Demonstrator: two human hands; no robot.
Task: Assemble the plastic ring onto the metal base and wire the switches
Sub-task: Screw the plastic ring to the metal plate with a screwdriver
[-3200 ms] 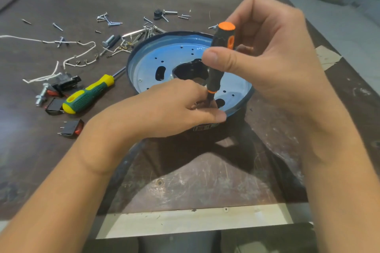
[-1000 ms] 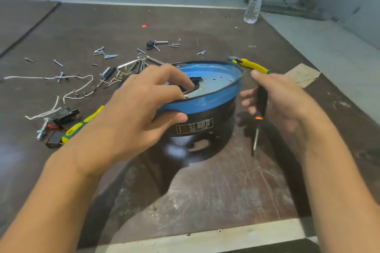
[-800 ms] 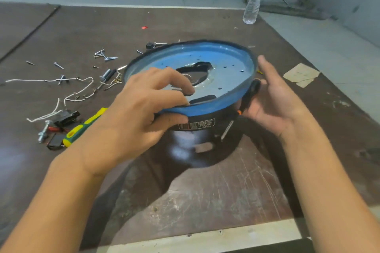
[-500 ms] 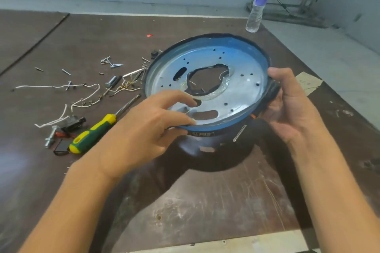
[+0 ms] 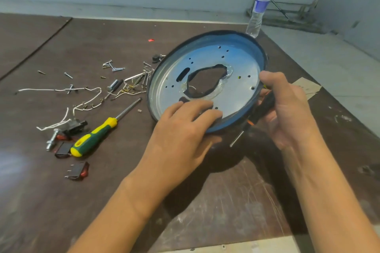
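Note:
The round metal base [image 5: 236, 72], with a blue tint and a dark ring round its rim, is lifted off the table and tilted toward me. My left hand [image 5: 183, 129] grips its near rim, fingers lying over the inner face. My right hand [image 5: 287, 109] holds the right rim with the thumb on the edge, and also clasps a small black and orange screwdriver [image 5: 259, 113] whose tip points down. Rocker switches [image 5: 77, 170] lie on the table at the left, close to white wires [image 5: 82, 96].
A green and yellow screwdriver [image 5: 96, 135] lies left of the base. Loose screws and metal bits [image 5: 115, 66] are scattered behind it. A water bottle [image 5: 258, 9] stands at the far table edge. A paper scrap [image 5: 306, 88] lies on the right.
The screwdriver came off the base and moved into my right palm. Both hands raised the base from the table and tipped its inner face toward me.

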